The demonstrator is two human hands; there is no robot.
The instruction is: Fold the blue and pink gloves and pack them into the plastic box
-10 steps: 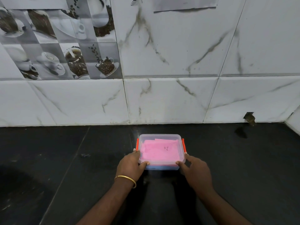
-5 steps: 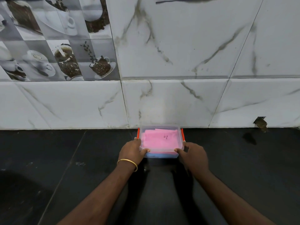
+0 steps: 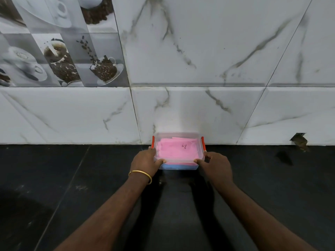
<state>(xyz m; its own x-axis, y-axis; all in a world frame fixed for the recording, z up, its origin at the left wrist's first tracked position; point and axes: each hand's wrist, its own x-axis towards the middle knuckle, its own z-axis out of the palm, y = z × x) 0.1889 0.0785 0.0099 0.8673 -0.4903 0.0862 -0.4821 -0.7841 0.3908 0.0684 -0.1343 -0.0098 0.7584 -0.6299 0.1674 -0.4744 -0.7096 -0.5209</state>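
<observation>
A: Where's the plastic box (image 3: pixel 178 151)?

B: On the black counter (image 3: pixel 72 178), far side right up against the marble wall tiles (image 3: pixel 199 105). Whether it actually touches them I can't tell. Lid on, orange latches (image 3: pixel 153 141) at both short ends.

A: Gloves?

B: Both inside. Pink glove (image 3: pixel 176 149) folded flat on top with a small dark mark on it, blue glove (image 3: pixel 176 166) under it, only a strip showing through the near wall.

A: Hands?

B: Left hand (image 3: pixel 145 163) grips the near-left corner, thumb on the lid edge, fingers curled round the side by the latch. Right hand (image 3: pixel 215 164) mirrors it on the near-right corner. Both closed on the box, neither on a latch tab. Gold bangle (image 3: pixel 140 175) on the left wrist.

A: Latches locked?

B: Can't tell from this angle. They look down against the walls.

A: Handling?

B: My guess: very light. Thin translucent plastic, two soft gloves inside, nothing fragile. Walls are probably a bit flexible and smooth, so squeezing mid-wall could bow it or pop the lid. Corners and the latch ends are the stiff spots, so the current hold is sensible. Counter looks glossy, box will likely slide easily.

A: Task status?

B: Looks essentially done, judging by contents folded and lid on.
</observation>
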